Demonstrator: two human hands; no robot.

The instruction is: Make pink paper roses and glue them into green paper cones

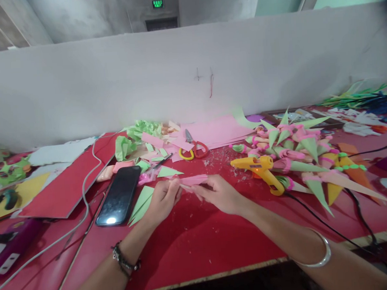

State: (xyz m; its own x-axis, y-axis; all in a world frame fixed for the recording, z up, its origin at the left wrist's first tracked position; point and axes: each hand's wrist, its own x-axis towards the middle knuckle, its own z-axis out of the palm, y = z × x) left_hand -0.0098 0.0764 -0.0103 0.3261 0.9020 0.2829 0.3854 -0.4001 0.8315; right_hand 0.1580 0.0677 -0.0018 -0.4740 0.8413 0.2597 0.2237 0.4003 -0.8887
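Note:
Both my hands meet over the middle of the red table (193, 245). My left hand (162, 201) and my right hand (218, 194) are closed on the same strip of pink paper (195, 180), which they hold between fingertips just above the table. The paper looks partly rolled along its length. A beaded bracelet sits on my left wrist and a silver bangle on my right forearm.
A black phone (119, 195) lies left of my hands beside green paper triangles (143, 203). Scissors (192, 147) rest on pink sheets behind. A yellow glue gun (262, 169) and a pile of pink-and-green paper cones (299, 156) lie to the right, with cables crossing the table.

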